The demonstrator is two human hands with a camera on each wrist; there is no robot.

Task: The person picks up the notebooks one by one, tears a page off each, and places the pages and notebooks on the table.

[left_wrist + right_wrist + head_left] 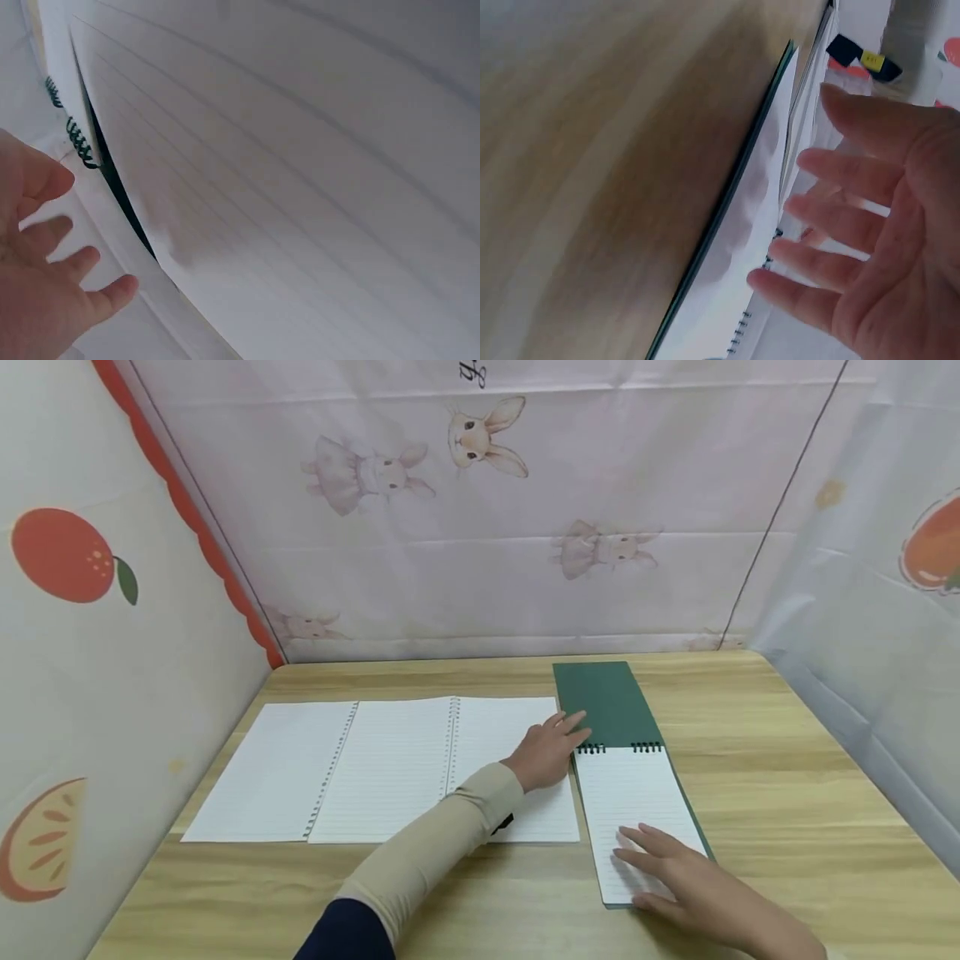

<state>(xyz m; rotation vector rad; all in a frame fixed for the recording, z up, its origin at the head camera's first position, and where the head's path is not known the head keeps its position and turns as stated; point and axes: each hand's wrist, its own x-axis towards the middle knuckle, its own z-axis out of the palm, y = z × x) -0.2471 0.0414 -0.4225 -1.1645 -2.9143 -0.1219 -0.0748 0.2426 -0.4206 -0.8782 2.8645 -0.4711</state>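
Spreading its fingers above the top-bound notepad, the left hand reaches across from the left, fingertips slightly bent by the dark wire coils; whether they touch is hard to tell. Fanned wide too, the right hand hovers just over the lower part of the pad's page, thumb apart from the fingers, with soft shadows beneath, and neither hand grips anything. The pad, a long narrow rectangle, lies open on the right half of the table: its matte, smooth dark green cover is turned up flat toward the back, and the white paper below is thin and finely ruled. A slim green edge shows beneath the page along its right side. To its left, just beside it, three broad white notebook sheets lie side by side, the leftmost looking plain and the other two faintly lined, with small rings or perforations along the seams. The tabletop has pale yellow-brown wood grain in long streaks. A beige sleeve meets dark navy cloth on the left arm. Behind hangs creased, pinkish-white sheeting printed with soft rabbits.
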